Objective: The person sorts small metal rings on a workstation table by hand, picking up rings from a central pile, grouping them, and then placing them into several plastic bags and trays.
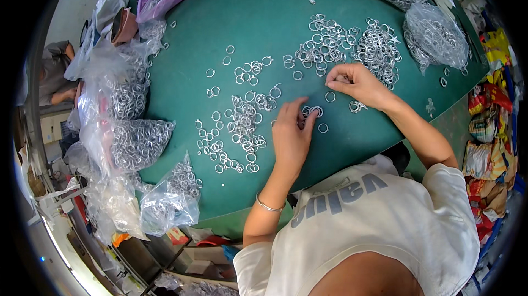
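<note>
Your left hand (291,135) is near the front edge of the table (258,10), thumb and fingers curved about a small cluster of rings (317,111); whether they grip any, I cannot tell; your right hand (355,82) is farther in over the table, thumb and fingertips drawn together, and I cannot tell whether they pinch anything; one loose ring (325,97) lies on the table just nearer to you than those fingertips; a heap of rings (378,45) lies beyond that hand, toward the table's right side; a scatter of rings (242,120) lies left of your left hand, around the table's middle.
</note>
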A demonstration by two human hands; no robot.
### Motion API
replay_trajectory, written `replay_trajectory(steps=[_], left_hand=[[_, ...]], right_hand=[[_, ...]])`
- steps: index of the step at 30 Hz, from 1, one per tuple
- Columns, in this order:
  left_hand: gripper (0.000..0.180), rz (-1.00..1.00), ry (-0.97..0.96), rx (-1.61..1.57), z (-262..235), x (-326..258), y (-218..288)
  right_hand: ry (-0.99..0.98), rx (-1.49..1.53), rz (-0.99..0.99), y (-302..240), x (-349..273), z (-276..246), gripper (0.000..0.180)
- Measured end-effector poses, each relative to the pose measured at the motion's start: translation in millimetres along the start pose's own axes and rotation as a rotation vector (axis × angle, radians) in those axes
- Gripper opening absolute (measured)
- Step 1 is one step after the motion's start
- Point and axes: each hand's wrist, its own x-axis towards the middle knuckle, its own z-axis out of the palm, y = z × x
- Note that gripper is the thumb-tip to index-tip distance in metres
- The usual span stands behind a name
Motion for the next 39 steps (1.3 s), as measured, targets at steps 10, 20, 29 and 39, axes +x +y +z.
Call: replay_trajectory(steps=[10, 20, 29, 39], left_hand=[[0.023, 0.056, -0.127, 0.258, 16.9, 6.3, -6.2], [0.01, -0.381, -0.289, -1.554, -4.6, 0.5, -16.2], [0.032, -0.468, -0.278, -1.122, -3.8, -14.2, -15.4], [0.015, -0.553, -0.201, -0.997, 6.6, -0.1, 8.8]], right_hand=[[0.076, 0.38, 0.116, -7.6, -25.6, -14.1, 0.026], [-0.035, 1.37, 0.223, 5.8, -52.5, -24.5, 0.034], [0.743, -0.58, -0.02, 13.5, -71.5, -53.0, 0.045], [0.426, -0.791, -0.278, 30.6, -38.4, 22.0, 0.024]])
